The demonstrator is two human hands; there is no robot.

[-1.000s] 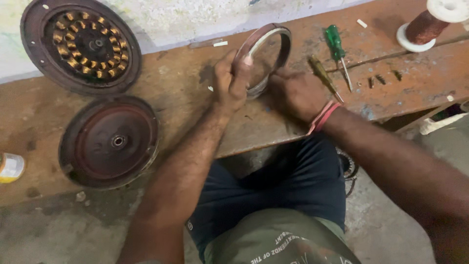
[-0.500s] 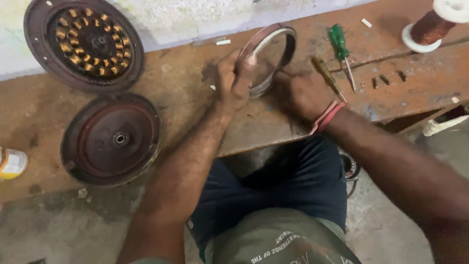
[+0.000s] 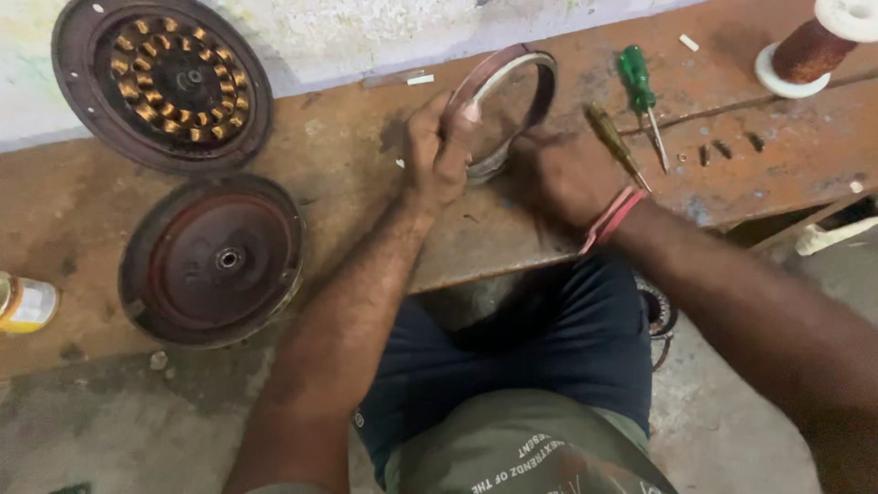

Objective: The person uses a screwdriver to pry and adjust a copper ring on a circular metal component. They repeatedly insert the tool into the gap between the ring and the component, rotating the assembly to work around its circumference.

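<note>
Both hands are on the metal ring [image 3: 512, 105], which is tilted up on its edge on the rusty bench [image 3: 366, 174]. Left hand [image 3: 439, 155] reaches forward, forearm straight, fingers curled over the ring's near left rim, thumb pressed on top. Right hand [image 3: 567, 174], red bands at the wrist, lies knuckles-up at the ring's lower right side; its fingers are hidden, so its grip can't be told. Just beside it lie two screwdrivers [image 3: 636, 101]. Two round motor discs [image 3: 215, 261] sit well apart, far left.
</note>
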